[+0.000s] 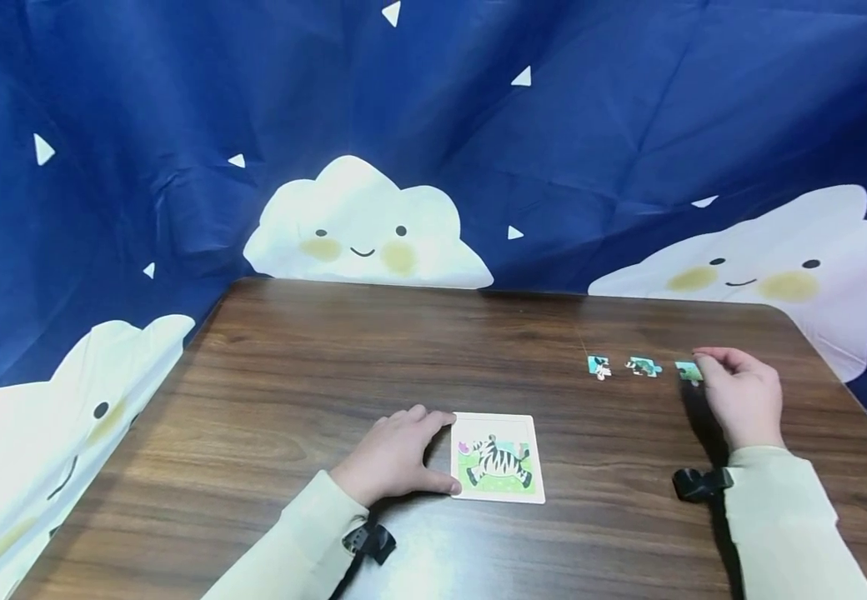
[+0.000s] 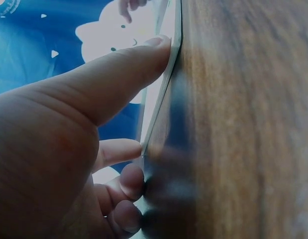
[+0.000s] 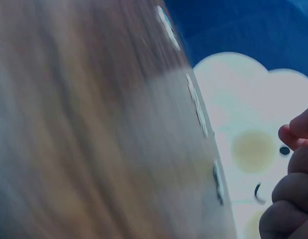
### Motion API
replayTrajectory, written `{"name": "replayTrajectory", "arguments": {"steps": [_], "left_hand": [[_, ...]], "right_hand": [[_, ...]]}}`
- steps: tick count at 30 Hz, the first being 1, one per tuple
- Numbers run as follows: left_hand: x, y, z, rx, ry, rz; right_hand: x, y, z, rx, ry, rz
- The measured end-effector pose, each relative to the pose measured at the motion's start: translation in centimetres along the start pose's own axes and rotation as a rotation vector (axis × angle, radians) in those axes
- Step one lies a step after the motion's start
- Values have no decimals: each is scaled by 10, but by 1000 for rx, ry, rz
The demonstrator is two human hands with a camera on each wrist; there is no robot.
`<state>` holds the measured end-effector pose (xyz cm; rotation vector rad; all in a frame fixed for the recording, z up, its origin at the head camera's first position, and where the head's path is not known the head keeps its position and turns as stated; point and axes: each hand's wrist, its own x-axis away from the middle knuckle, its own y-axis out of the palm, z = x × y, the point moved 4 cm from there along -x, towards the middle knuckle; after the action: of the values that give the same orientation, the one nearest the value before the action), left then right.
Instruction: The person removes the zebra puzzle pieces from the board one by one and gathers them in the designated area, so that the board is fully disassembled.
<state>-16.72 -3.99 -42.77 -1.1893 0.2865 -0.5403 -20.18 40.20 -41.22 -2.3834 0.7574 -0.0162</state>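
A square jigsaw board (image 1: 498, 457) with a running zebra lies on the table, its upper strip pale and without picture. My left hand (image 1: 402, 454) touches its left side, the straight thumb at the near corner and the index finger at the far one. Three jigsaw pieces lie in a row at right: a black-and-white one (image 1: 598, 367), a middle one with green (image 1: 643, 367) and a blue-green one (image 1: 689, 372). Beside the last is my right hand (image 1: 744, 400), fingers curled, thumb and index tips together. In the right wrist view that hand (image 3: 293, 174) appears apart from the pieces, with nothing visible in it.
The brown wooden table (image 1: 253, 467) reaches back to a dark blue cloth (image 1: 433, 100) printed with white clouds and triangles. Black straps with small cameras (image 1: 370, 542) sit on both wrists.
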Motion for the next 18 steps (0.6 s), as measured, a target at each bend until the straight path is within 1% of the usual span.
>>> {"name": "replayTrajectory", "arguments": {"steps": [1, 3, 9, 18], "left_hand": [[0, 0, 0, 1, 1, 2], [-1, 1, 0, 1, 3, 5], [-1, 1, -1, 2, 2, 5], [0, 2, -1, -11, 0, -4]], "right_hand": [[2, 2, -4, 25, -31, -7], [7, 5, -14, 43, -82, -24], [24, 19, -44, 57, -215, -45], [51, 42, -80, 19, -389, -89]]}}
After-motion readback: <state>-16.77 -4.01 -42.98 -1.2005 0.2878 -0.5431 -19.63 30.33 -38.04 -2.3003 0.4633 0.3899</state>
